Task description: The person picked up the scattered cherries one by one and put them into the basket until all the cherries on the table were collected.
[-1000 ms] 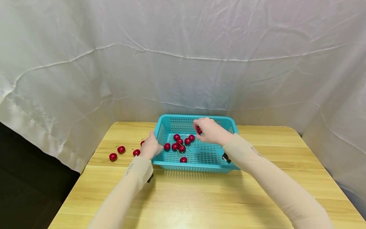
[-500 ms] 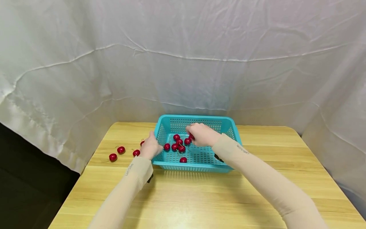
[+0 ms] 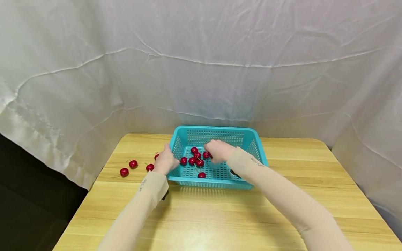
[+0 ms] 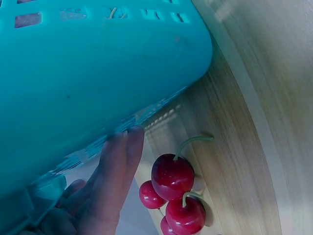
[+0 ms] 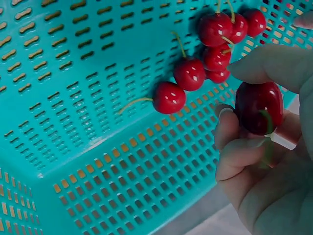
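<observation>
In the right wrist view a dark red cherry (image 5: pixel 259 108) with a green stem is pinched between the thumb and fingers of my right hand (image 3: pixel 220 151), inside the blue perforated basket (image 3: pixel 216 181). Just left of that hand, several cherries (image 5: pixel 190 74) lie clustered on the basket floor, and another cherry (image 3: pixel 201 175) lies nearer the front wall. My left hand (image 3: pixel 164 161) grips the basket's left side. Its fingers (image 4: pixel 110 176) press against the outer wall, while a digit's tip (image 5: pixel 304 20) shows on the inner side.
Left of the basket, several loose cherries (image 3: pixel 124 172) with stems lie on the wooden table (image 3: pixel 201 216); some are partly hidden by my left hand. A pale curtain (image 3: pixel 220 87) hangs behind the table and along its sides. Dark cloth (image 3: pixel 31 202) shows at lower left.
My right hand has moved left and a little lower inside the basket, carrying its cherry toward the cluster. My left hand and the basket have stayed in place.
</observation>
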A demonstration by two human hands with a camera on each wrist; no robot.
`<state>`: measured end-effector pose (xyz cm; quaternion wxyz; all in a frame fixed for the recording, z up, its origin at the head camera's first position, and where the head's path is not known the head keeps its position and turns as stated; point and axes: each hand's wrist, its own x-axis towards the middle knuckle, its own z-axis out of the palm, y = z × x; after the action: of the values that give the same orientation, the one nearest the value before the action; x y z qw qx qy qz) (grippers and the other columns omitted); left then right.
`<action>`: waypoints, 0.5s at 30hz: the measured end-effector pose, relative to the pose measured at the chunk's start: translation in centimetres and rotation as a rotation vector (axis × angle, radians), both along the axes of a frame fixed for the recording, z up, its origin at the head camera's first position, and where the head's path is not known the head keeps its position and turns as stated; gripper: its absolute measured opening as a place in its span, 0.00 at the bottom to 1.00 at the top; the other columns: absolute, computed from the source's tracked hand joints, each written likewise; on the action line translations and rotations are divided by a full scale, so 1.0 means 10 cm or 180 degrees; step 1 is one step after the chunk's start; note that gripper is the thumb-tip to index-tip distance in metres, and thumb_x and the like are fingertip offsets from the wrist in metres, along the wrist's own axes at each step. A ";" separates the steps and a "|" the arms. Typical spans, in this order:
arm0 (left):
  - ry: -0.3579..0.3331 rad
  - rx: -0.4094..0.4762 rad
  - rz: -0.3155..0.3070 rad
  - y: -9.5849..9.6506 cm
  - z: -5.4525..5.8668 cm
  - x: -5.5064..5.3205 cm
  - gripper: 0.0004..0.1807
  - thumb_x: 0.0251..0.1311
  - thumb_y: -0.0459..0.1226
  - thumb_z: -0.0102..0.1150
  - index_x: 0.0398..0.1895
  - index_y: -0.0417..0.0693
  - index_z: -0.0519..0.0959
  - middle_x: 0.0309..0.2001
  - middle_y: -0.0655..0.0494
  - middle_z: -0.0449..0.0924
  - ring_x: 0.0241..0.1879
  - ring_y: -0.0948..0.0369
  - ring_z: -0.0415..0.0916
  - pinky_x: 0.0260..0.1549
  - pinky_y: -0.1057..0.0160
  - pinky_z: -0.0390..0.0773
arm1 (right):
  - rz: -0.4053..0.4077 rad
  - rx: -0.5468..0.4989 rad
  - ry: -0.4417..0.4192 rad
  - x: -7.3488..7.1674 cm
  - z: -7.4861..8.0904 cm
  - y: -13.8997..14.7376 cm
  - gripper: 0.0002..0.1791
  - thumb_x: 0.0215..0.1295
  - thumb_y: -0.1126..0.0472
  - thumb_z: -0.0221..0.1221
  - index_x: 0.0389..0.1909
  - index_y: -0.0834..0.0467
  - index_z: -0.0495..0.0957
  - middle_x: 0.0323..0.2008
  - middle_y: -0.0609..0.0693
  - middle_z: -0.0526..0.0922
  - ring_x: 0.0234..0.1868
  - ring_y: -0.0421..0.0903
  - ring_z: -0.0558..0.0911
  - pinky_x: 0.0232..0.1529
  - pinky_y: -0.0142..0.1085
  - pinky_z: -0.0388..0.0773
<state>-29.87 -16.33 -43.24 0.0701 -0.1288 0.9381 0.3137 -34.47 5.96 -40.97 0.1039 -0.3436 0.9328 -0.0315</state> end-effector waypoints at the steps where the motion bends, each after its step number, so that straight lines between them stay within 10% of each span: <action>1: 0.0002 0.0005 0.0001 0.00 0.00 0.00 0.45 0.54 0.32 0.66 0.72 0.46 0.52 0.62 0.35 0.74 0.54 0.40 0.78 0.52 0.35 0.81 | -0.0007 0.0024 -0.0022 0.00 -0.02 -0.01 0.16 0.60 0.68 0.65 0.49 0.62 0.79 0.31 0.50 0.79 0.27 0.44 0.72 0.32 0.37 0.71; 15: 0.0021 -0.0010 0.0006 0.00 -0.03 -0.02 0.44 0.56 0.33 0.65 0.73 0.46 0.51 0.62 0.34 0.74 0.53 0.40 0.79 0.52 0.36 0.81 | -0.0064 0.0154 -0.0142 0.00 -0.11 -0.09 0.17 0.58 0.69 0.65 0.50 0.60 0.79 0.31 0.48 0.79 0.28 0.44 0.73 0.32 0.37 0.72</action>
<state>-30.10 -16.35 -43.53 0.0664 -0.1288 0.9388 0.3126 -34.45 5.09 -42.06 0.1327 -0.3308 0.9342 -0.0176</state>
